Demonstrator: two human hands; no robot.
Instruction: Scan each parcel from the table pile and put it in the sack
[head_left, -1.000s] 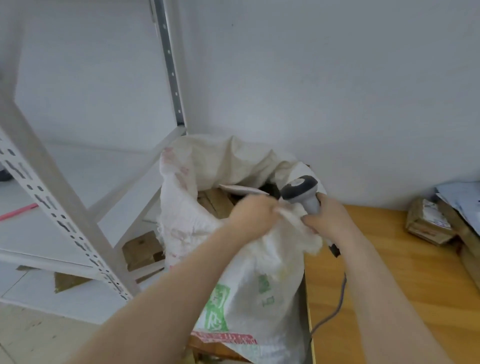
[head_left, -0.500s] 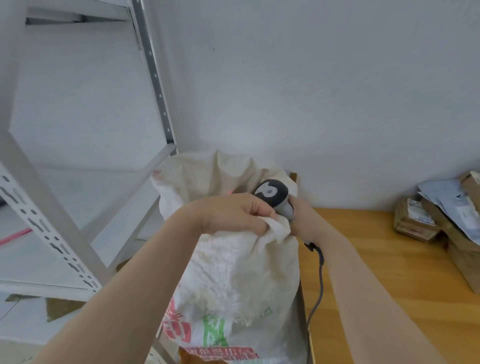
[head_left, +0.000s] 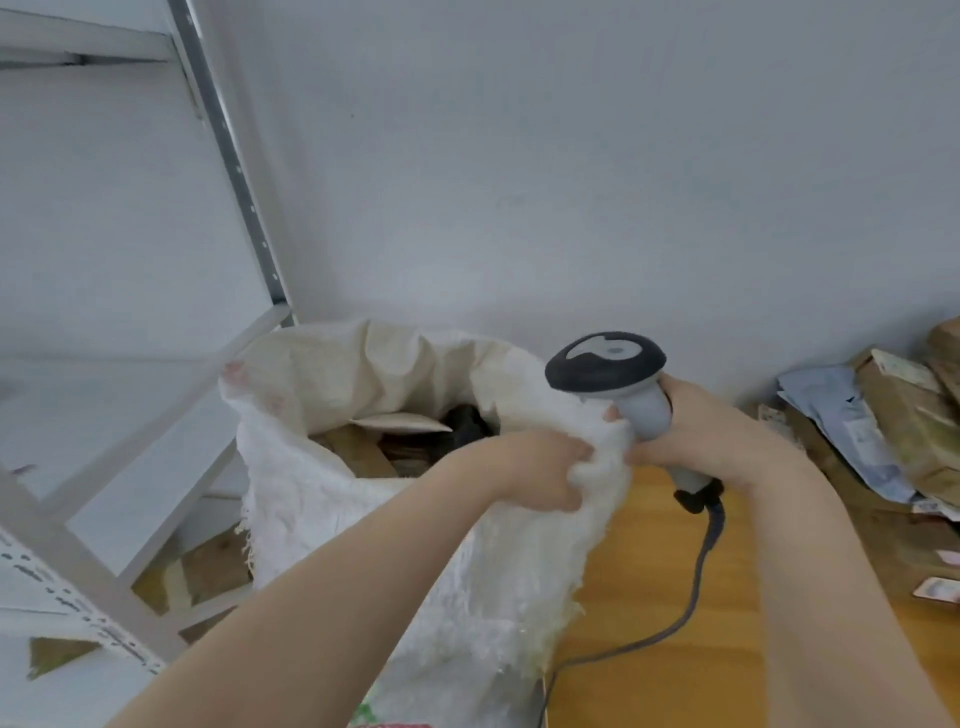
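A white woven sack (head_left: 332, 499) stands open at the left end of the wooden table (head_left: 654, 582), with brown and dark parcels (head_left: 410, 441) inside it. My left hand (head_left: 540, 467) grips a bunch of the sack's near rim. My right hand (head_left: 696, 431) holds a grey handheld scanner (head_left: 608, 364) by its handle, its black head up, and its fingers also touch the sack's rim. The scanner's cable (head_left: 696, 597) trails over the table. A pile of parcels (head_left: 883, 421), brown boxes and a grey mailer, lies at the right by the wall.
A grey metal shelf rack (head_left: 228, 150) stands to the left of the sack. The white wall (head_left: 571, 182) runs behind the sack and the table. A small flat packet (head_left: 935, 590) lies near the right edge.
Both hands have pulled the sack's rim toward the table and the mouth now gapes open, showing the parcels inside. The view has shifted a little to the left.
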